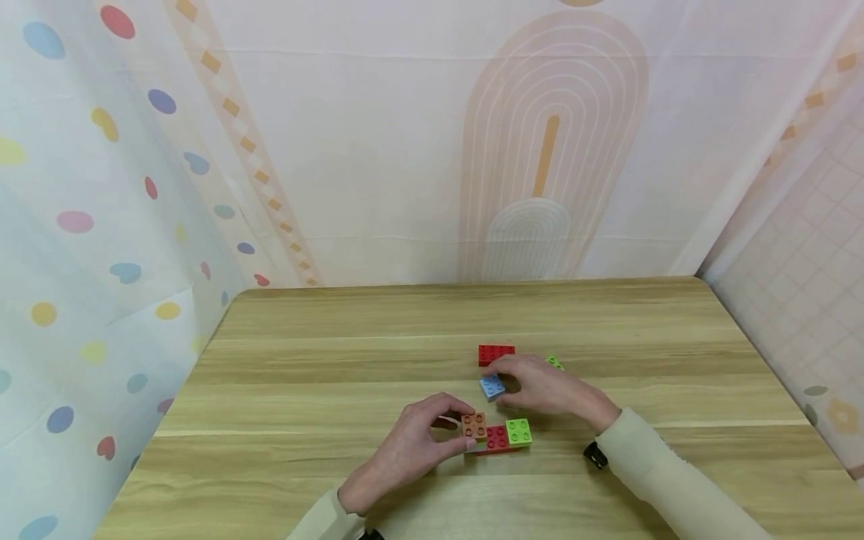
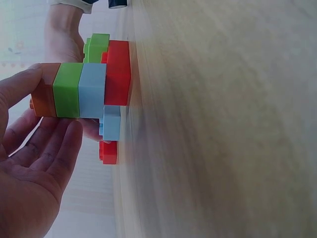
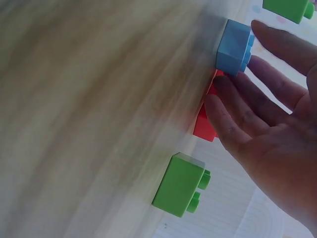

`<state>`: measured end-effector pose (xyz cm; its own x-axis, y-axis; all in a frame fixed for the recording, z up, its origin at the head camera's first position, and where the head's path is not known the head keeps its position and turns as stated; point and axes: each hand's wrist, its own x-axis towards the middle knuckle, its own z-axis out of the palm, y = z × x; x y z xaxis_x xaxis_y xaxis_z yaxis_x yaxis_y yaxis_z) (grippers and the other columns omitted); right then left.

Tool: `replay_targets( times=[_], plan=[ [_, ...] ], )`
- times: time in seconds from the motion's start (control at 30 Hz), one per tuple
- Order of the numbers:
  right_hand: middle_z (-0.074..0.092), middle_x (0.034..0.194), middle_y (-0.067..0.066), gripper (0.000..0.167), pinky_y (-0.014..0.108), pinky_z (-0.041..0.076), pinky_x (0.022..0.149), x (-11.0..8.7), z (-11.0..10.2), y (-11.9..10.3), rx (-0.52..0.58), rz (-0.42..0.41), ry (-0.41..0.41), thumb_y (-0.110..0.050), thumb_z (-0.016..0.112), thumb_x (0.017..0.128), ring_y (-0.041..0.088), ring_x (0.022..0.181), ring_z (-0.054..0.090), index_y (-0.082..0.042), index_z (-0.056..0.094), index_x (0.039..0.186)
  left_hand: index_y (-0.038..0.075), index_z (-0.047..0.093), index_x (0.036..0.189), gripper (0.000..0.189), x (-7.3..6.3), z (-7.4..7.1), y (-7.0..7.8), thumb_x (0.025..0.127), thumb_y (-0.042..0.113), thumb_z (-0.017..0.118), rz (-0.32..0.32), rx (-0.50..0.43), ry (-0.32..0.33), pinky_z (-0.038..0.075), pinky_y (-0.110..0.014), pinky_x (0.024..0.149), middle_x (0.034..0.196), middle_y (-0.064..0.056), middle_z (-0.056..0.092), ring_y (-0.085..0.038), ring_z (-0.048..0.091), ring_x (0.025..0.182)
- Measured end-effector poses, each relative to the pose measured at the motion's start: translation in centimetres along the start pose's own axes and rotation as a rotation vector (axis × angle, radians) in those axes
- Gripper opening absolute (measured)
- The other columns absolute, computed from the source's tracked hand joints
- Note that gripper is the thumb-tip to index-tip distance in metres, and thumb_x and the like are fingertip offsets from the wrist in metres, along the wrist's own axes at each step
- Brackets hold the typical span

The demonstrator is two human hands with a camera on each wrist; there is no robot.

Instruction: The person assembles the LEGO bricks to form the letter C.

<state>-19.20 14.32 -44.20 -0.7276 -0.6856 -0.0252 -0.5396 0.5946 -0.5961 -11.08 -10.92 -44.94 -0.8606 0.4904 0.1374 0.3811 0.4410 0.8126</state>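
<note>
My left hand (image 1: pixel 412 442) pinches the upper part of a stack between thumb and fingers. An orange brick (image 1: pixel 474 425) tops that stack, with a green brick (image 2: pixel 67 91) and a light blue brick (image 2: pixel 92 91) under it. The stack stands at the left end of a long red brick (image 1: pixel 498 437). A second green brick (image 1: pixel 519 431) sits on that brick's right end. Farther back, my right hand (image 1: pixel 540 386) has curved fingers round a small blue brick (image 1: pixel 492 387) low at the tabletop. Thumb and fingertips lie at opposite ends of it, studs up.
Behind the right hand lies another red brick (image 1: pixel 496 354), partly covered by the fingers. A loose green brick (image 3: pixel 181 186) rests on the wooden table (image 1: pixel 304 420) beyond that hand. Patterned cloth (image 1: pixel 378 150) hangs along the table's back and sides.
</note>
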Motion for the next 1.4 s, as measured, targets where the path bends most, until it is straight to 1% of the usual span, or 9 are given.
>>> replay_targets(
  times=[0.1,0.33,0.5,0.8,0.97,1.1,1.23,1.4],
  plan=[
    [0.066,0.135,0.011,0.043,0.049,0.051,0.102,0.1,0.1,0.1,-0.015,0.003,0.009,-0.013,0.078,0.094,0.024,0.116,0.062,-0.005,0.067,0.134,0.015,0.07,0.118,0.029,0.0,0.0,0.0,0.093,0.025,0.08,0.0,-0.002,-0.001,0.058,-0.031,0.091,0.115,0.004,0.07,-0.014,0.068,0.103],
    [0.067,0.132,0.012,0.037,0.049,0.051,0.103,0.2,0.2,0.0,-0.049,0.018,0.025,-0.009,0.076,0.095,0.028,0.12,0.063,-0.003,0.068,0.13,0.015,0.07,0.119,0.03,0.1,0.0,0.0,0.093,0.026,0.081,0.004,0.011,0.002,0.057,-0.03,0.091,0.115,0.005,0.07,-0.013,0.068,0.103],
    [0.068,0.13,0.01,0.034,0.047,0.053,0.102,0.0,0.1,-0.3,-0.041,0.039,0.048,-0.013,0.075,0.097,0.025,0.118,0.064,-0.006,0.07,0.129,0.015,0.07,0.119,0.031,0.1,0.0,0.0,0.093,0.027,0.08,-0.004,0.012,0.001,0.057,-0.029,0.091,0.115,0.005,0.07,-0.013,0.068,0.104],
    [0.069,0.128,0.006,0.033,0.044,0.054,0.097,-0.6,-0.1,-1.1,-0.015,0.037,0.094,-0.017,0.074,0.098,0.021,0.114,0.064,-0.007,0.07,0.129,0.015,0.07,0.12,0.03,0.0,0.0,0.0,0.093,0.025,0.08,-0.008,0.001,0.002,0.058,-0.031,0.092,0.116,0.004,0.07,-0.015,0.068,0.105],
    [0.069,0.126,0.004,0.033,0.047,0.053,0.098,-0.8,0.0,-1.4,-0.015,0.026,0.108,-0.019,0.073,0.098,0.022,0.114,0.064,-0.008,0.07,0.13,0.015,0.07,0.12,0.031,-0.1,0.0,-0.1,0.093,0.026,0.08,-0.003,0.007,0.007,0.058,-0.032,0.092,0.116,0.004,0.07,-0.015,0.068,0.105],
    [0.069,0.126,0.004,0.034,0.051,0.051,0.101,-1.1,0.0,-1.5,-0.004,0.035,0.122,-0.019,0.073,0.098,0.024,0.116,0.063,-0.01,0.07,0.13,0.015,0.07,0.12,0.031,-0.2,0.0,-0.2,0.093,0.026,0.08,0.0,0.007,0.01,0.058,-0.033,0.093,0.117,0.005,0.07,-0.014,0.068,0.105],
    [0.069,0.127,0.004,0.034,0.051,0.051,0.101,-1.3,0.0,-1.7,0.013,0.047,0.128,-0.019,0.073,0.098,0.025,0.117,0.063,-0.011,0.069,0.131,0.015,0.07,0.121,0.032,-0.2,0.0,-0.2,0.094,0.028,0.08,0.005,0.013,0.011,0.057,-0.033,0.093,0.117,0.005,0.07,-0.014,0.068,0.106],
    [0.068,0.129,0.004,0.035,0.054,0.049,0.103,-1.7,0.0,-2.0,0.034,0.051,0.139,-0.02,0.072,0.098,0.027,0.119,0.062,-0.011,0.069,0.132,0.013,0.07,0.123,0.035,-0.3,-0.1,-0.2,0.094,0.03,0.079,-0.007,0.011,0.01,0.057,-0.034,0.094,0.118,0.003,0.071,-0.015,0.068,0.106]
  ],
)
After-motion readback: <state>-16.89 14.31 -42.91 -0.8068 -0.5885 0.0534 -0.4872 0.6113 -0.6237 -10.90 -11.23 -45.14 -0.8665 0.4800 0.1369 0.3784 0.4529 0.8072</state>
